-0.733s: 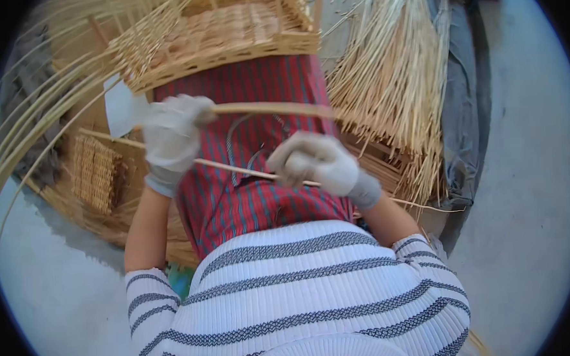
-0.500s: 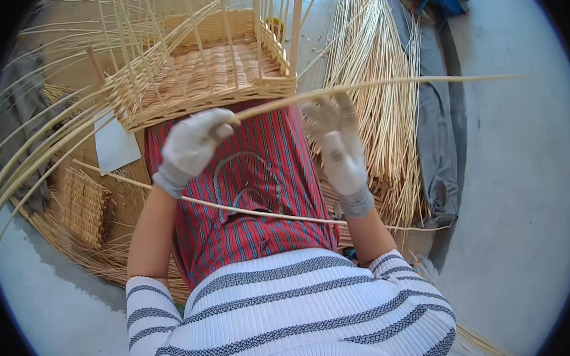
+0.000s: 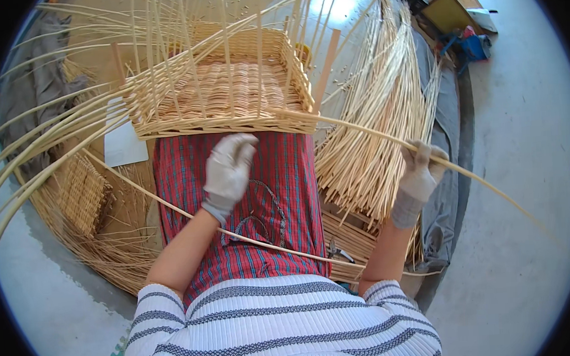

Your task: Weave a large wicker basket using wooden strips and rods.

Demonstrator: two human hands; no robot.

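Note:
A wicker basket rests at the far end of my lap, with upright stakes rising from its woven walls. Gloved in white, my right hand is out to the right, fingers closed around a long pale willow rod. One end of this rod meets the basket's front right edge; the other bends down past the hand. My left hand, also gloved, hovers over the lap just below the basket's front wall. Its fingers are curled together, and nothing shows in them. Another thin rod lies slantwise across my lap.
A big bundle of loose rods lies at the right on grey cloth. Long rods fan out from the basket's left side. Further left are a small woven panel and a white sheet. Pliers lie near my right forearm.
The willow rod has gone from my left hand into my right, which has swung right and down. Its end now meets the basket. My left hand has shifted right; the basket sits lower in view.

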